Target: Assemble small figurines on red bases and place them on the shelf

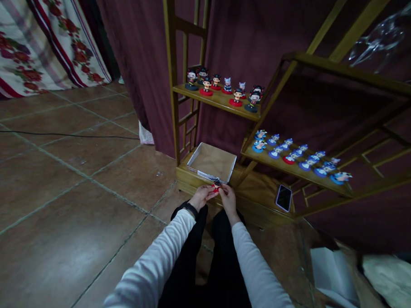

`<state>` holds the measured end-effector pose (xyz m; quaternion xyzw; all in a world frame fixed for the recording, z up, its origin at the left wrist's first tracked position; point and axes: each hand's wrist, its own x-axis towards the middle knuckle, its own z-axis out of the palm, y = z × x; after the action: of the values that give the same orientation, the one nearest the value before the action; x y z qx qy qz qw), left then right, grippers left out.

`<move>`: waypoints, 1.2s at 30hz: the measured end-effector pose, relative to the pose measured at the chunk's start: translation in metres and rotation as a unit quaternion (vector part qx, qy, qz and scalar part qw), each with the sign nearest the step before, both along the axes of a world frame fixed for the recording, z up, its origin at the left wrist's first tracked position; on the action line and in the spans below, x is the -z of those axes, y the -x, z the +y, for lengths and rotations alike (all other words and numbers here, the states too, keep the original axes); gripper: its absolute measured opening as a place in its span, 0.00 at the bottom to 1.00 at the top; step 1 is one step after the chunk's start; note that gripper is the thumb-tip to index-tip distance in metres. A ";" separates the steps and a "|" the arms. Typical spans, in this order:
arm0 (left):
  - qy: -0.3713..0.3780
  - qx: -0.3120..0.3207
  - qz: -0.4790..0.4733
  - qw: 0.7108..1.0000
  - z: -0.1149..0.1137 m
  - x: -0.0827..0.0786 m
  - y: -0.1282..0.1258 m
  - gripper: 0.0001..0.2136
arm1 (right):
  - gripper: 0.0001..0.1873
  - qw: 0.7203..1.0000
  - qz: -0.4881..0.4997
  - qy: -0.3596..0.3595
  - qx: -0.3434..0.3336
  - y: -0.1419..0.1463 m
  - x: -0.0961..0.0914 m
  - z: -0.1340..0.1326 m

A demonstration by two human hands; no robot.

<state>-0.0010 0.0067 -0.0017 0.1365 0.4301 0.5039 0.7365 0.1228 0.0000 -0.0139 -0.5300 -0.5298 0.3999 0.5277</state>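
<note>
Between my two hands is a small figurine (217, 185) with dark hair and a red body or base. My left hand (201, 197) grips it from the left side, fingers closed around its lower part. From the right, my right hand (227, 196) pinches it as well. Just beyond my fingers lies an open cardboard box (214, 160), shallow with white outer walls, and its visible inside is bare. Similar figurines (206, 86) on red and dark round bases stand on the upper left shelf (214, 100).
More figurines (290, 157), mostly blue and white, line the lower right shelf (300, 169). A phone (284, 198) lies on the bottom board of the wooden rack. A black cable (63, 134) crosses the tiled floor at left. White packaging (334, 273) lies at lower right.
</note>
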 end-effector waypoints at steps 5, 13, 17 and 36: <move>0.008 0.026 -0.004 1.000 0.001 0.003 0.001 0.02 | 0.19 0.988 0.120 0.061 -0.079 0.002 -0.002 0.002; -0.005 0.044 0.000 0.999 0.003 0.006 0.001 0.04 | 0.18 0.973 0.192 0.118 -0.050 -0.001 -0.009 -0.001; -0.006 0.063 0.003 0.998 0.004 0.005 0.001 0.04 | 0.16 0.965 0.213 0.140 -0.055 -0.003 -0.014 -0.002; 0.011 0.066 0.042 0.997 0.003 -0.002 -0.003 0.03 | 0.16 0.962 0.222 0.146 -0.066 -0.008 -0.003 -0.001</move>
<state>0.0018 0.0097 0.0006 0.1776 0.4566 0.4435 0.7505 0.1309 -0.0015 -0.0106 -0.4629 -0.3688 0.6144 0.5216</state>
